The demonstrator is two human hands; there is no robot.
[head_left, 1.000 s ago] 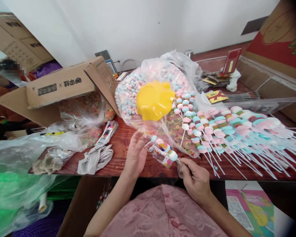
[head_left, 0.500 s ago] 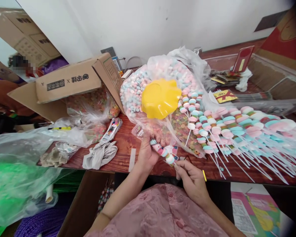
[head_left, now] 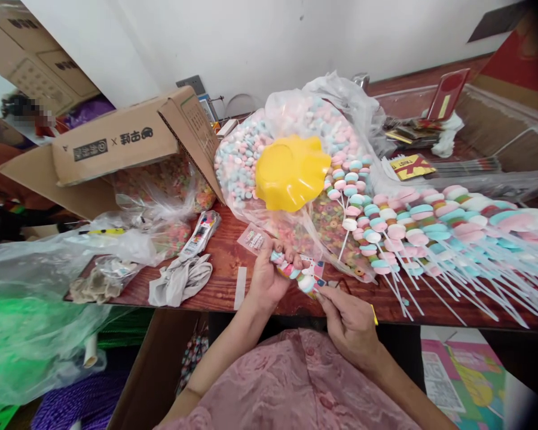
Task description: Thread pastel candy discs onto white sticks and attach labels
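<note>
My left hand is wrapped round a marshmallow candy skewer in pastel pink, blue and white, low over the table's front edge. A clear printed wrapper shows at the skewer's far end, beyond my fingers. At its near end, my right hand pinches with thumb and forefinger; the fingers cover the stick there. A short yellow strip sticks out past the outer side of my right hand. To the right lies a heap of similar candy skewers, their white sticks pointing toward me.
A yellow wavy-edged bowl lies upside down on a bag of marshmallows. Ring candies fill another bag. An open cardboard box, stacked wrappers and grey gloves are at the left.
My right hand has turned slightly and moved closer over the near end of the skewer. My left hand keeps its hold. The view has shifted a little.
</note>
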